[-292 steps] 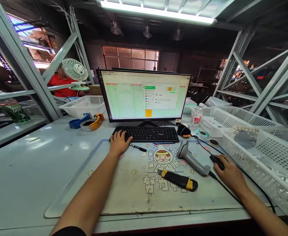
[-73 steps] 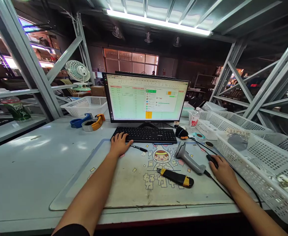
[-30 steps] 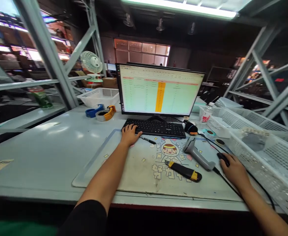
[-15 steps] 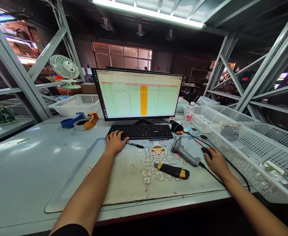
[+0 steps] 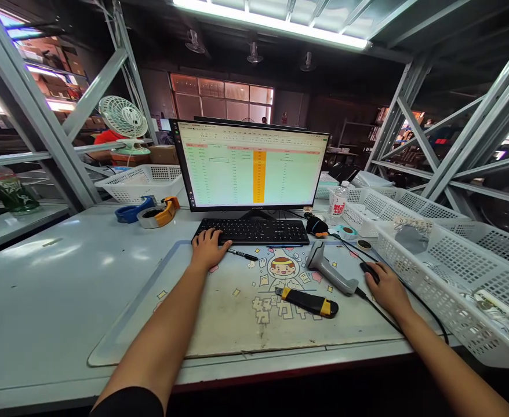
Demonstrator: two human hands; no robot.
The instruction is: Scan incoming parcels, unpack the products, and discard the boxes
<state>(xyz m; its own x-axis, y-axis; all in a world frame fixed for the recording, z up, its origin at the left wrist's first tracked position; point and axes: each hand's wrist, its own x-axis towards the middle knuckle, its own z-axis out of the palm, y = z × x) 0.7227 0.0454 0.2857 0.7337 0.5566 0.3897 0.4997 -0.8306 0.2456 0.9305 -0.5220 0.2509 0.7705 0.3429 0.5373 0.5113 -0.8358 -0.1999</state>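
Note:
My left hand point(image 5: 208, 249) rests with spread fingers on the left end of a black keyboard point(image 5: 254, 231). Just to its right, a black marker pen point(image 5: 243, 255) lies on the cartoon desk mat point(image 5: 220, 330). My right hand point(image 5: 387, 289) is curled over a black computer mouse point(image 5: 370, 271) at the mat's right side. Between the hands lie a grey barcode scanner point(image 5: 330, 272) and a black-and-yellow utility knife point(image 5: 309, 302). Behind the keyboard, a monitor point(image 5: 220, 179) displays a spreadsheet with an orange column.
White plastic baskets point(image 5: 437, 278) line the right side, with small items inside. A water bottle point(image 5: 338, 202) stands before them. Blue and orange tape dispensers point(image 5: 156, 215) sit at left, near another white basket point(image 5: 141, 182). A fan point(image 5: 124, 119) stands behind; metal shelf posts point(image 5: 41, 116) flank the desk.
The whole view has shifted slightly, with the scene sitting a little further right. Both hands keep their places on the keyboard and the mouse.

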